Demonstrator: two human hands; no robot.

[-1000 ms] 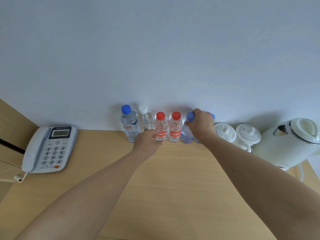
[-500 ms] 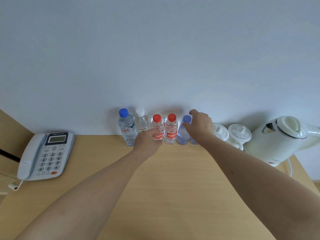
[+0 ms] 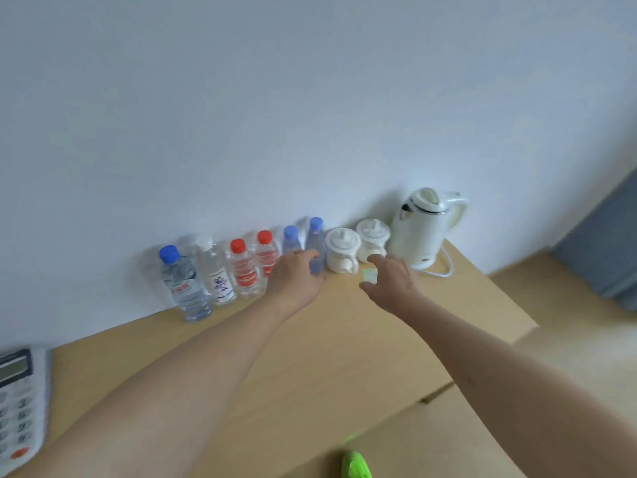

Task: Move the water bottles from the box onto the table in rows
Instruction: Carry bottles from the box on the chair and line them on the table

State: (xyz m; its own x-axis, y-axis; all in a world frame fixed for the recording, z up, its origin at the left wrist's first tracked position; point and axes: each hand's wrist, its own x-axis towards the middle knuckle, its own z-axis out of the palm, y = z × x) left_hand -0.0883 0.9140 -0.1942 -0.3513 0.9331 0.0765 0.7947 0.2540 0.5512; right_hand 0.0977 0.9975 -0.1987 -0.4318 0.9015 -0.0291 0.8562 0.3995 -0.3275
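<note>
Six bottles (image 3: 241, 270) stand in a row along desk (image 3: 310, 357) back edge, by wall. L hand (image 3: 296, 277) fingers relaxed, touching a blue-cap bottle (image 3: 315, 243). R hand (image 3: 391, 284) open, holding nothing, near cups (image 3: 341, 250).

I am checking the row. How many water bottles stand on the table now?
6, in one row by the wall: large blue-capped bottle, white-capped bottle, two red-capped bottles, two small blue-capped bottles at the left hand. None seems hidden.

Bottles (image 3: 241, 270) left of kettle (image 3: 425, 229)
</note>
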